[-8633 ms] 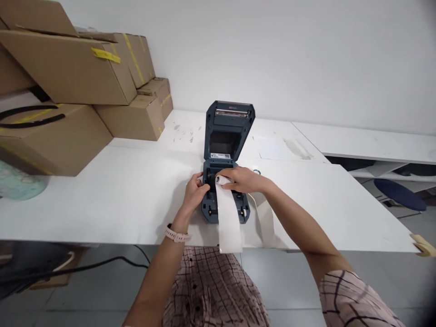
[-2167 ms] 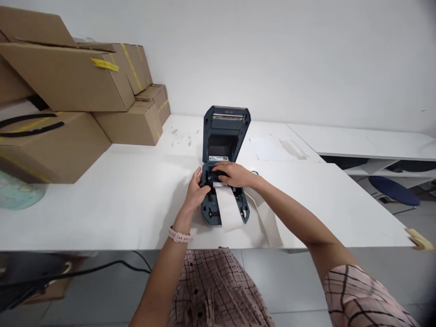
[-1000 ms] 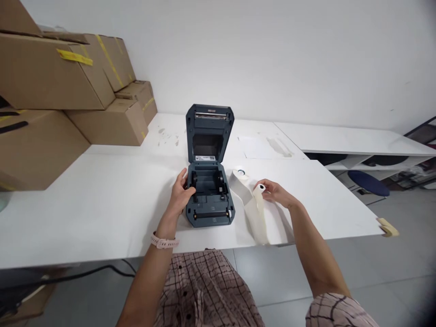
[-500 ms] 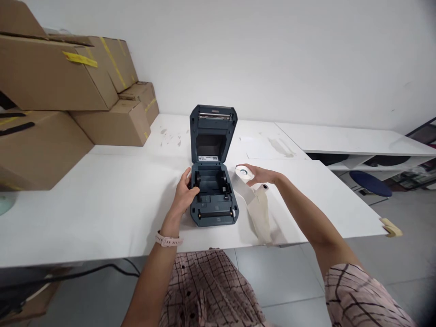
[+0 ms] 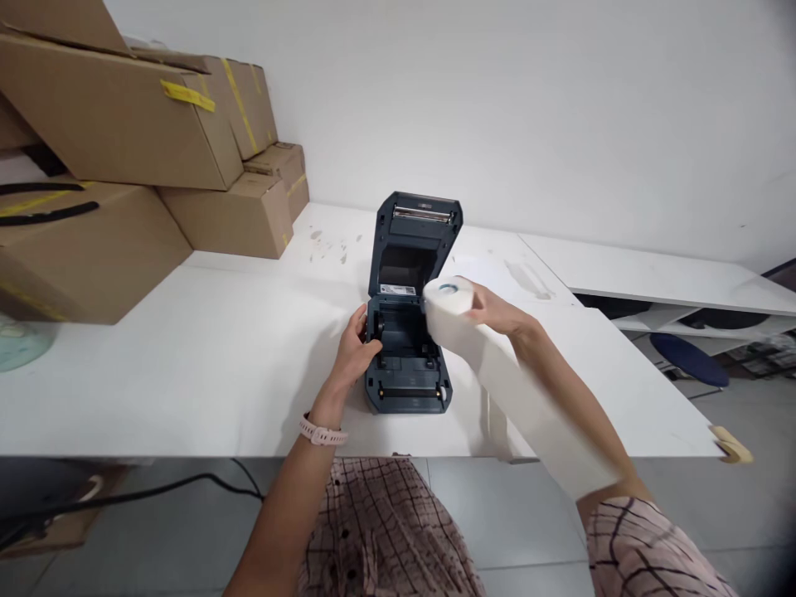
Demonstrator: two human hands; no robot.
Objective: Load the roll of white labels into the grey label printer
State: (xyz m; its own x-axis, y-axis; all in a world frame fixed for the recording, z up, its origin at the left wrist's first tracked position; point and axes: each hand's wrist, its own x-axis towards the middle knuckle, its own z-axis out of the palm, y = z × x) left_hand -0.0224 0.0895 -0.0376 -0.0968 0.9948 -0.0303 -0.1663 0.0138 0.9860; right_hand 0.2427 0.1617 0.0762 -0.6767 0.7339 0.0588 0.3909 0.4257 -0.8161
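A dark label printer (image 5: 410,390) stands on the white table with its lid (image 5: 418,224) raised and its inner bay exposed. My left hand (image 5: 356,352) grips the printer's left side, thumb over the rim and the other fingers along the outside. In my right hand (image 5: 494,308) is a white roll of label paper (image 5: 448,307), held just above the bay's right edge. A long loose strip (image 5: 541,414) trails from the roll toward my right forearm, blurred by motion. Behind it, part of a pale backing strip (image 5: 496,427) hangs at the table's front edge.
Cardboard boxes (image 5: 124,124) are stacked at the left on the white table (image 5: 217,365). A greenish round object (image 5: 23,344) lies at the far left. To the right are a low shelf (image 5: 672,319) and a blue stool (image 5: 689,358). A black cable (image 5: 186,481) runs below the table.
My right hand has lifted the paper roll up and toward the printer, and its strip has swung out to the right. The left hand keeps its hold on the printer. The view has shifted slightly.
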